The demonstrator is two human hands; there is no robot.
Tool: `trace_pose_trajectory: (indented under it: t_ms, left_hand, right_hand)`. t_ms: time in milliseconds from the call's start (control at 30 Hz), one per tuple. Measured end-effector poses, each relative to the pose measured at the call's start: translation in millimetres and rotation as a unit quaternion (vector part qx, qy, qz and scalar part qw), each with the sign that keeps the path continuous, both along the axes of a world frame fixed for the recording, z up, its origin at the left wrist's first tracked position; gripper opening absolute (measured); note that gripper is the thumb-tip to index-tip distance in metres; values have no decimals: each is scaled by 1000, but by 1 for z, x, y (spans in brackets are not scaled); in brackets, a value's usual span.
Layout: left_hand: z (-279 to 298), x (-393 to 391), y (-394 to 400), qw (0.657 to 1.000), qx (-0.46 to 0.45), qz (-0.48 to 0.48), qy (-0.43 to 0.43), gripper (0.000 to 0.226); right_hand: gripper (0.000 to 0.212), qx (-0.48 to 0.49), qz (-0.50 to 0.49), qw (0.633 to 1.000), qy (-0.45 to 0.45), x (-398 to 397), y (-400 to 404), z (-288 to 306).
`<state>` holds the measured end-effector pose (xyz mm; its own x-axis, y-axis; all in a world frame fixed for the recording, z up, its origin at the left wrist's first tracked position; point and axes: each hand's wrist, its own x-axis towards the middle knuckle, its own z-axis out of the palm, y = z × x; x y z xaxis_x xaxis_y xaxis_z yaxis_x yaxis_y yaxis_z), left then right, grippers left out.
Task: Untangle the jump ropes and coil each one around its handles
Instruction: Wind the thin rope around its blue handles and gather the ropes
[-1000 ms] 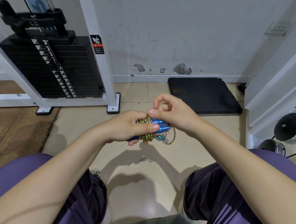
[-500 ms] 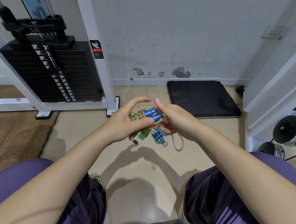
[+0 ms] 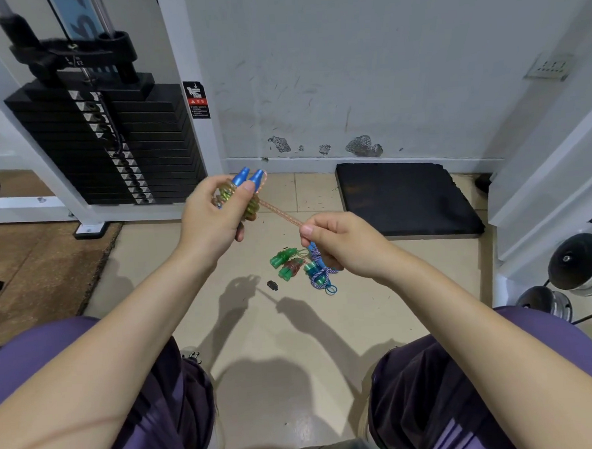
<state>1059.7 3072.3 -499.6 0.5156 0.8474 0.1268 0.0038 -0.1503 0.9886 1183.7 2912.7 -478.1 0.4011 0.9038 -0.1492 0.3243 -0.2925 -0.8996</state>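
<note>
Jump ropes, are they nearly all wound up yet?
Two look done: a green-handled rope bundle and a blue-and-white braided rope bundle lie coiled on the beige floor. One is in hand: the left hand grips the two blue metallic handles, mostly wrapped, while the right hand pulls the orange rope tail tight. Left: winding on that last tail.

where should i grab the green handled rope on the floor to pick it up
Take the green-handled rope by its two green handles, which lie side by side on the floor with the cord bundled at their right end. Come from above and pinch across both handles with the fingers; the blue rope bundle crowds its right side.
</note>
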Motion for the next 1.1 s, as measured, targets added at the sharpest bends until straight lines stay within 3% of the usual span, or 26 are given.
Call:
trace_pose_trajectory:
  t_ms: [167, 267, 433, 533, 633, 867, 1000, 1100]
  left_hand:
    - [-11, 0, 9, 995, 57, 13, 84, 28]
    - [-15, 1, 7, 992, 61, 10, 110, 28]
    - [-13, 2, 3, 994, 62, -30, 86, 24]
    - [-10, 1, 2, 994, 62, -45, 73, 21]
    - [-10, 2, -2, 993, 66, -63, 71, 17]
    - [-7, -1, -4, 989, 54, -102, 87, 25]
    - [-8, 0, -8, 985, 37, -135, 98, 24]
    - [-5, 1, -14, 982, 22, -162, 99, 25]
  right_hand:
    - [14, 38, -21, 997, -57, 3, 0, 1]
    - [24, 70, -6, 998, 4, 10, -6, 4]
    - [9, 101, 44, 985, 134, 15, -10, 6]
    - [22, 122, 66, 974, 179, 20, -12, 9]
    - [19, 132, 73, 973, 174, 22, -11, 6]
    - [9, 167, -43, 980, 103, 19, -8, 3]
    - [18, 166, -18, 973, 157, 16, -6, 3]
    - [9, 148, -31, 977, 149, 15, -3, -1]
